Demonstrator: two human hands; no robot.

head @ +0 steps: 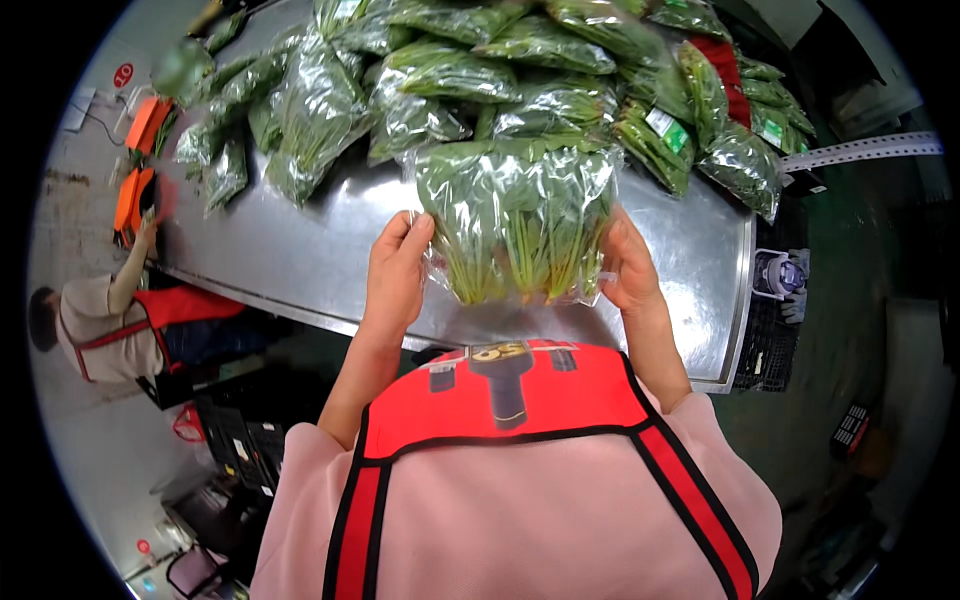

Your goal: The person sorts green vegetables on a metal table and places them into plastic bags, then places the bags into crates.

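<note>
A clear plastic bag of leafy greens (517, 217) is held up over the near part of a stainless steel table (315, 247), leaves towards the far side and stems towards me. My left hand (401, 262) grips its left edge, the thumb on top. At the right edge, my right hand (630, 259) holds the bag, its fingertips partly hidden behind the plastic. Just beyond lies a heap of similar bagged greens (450, 71). One of those bags, to the right, bears a green and white label (667, 129).
A co-worker (112, 322) in a red apron stands at the table's left side, near orange devices (148, 124). Black crates (232, 442) stand at lower left. Beyond the table's right edge are a perforated white strip (862, 150) and a bottle (784, 275) on a black crate.
</note>
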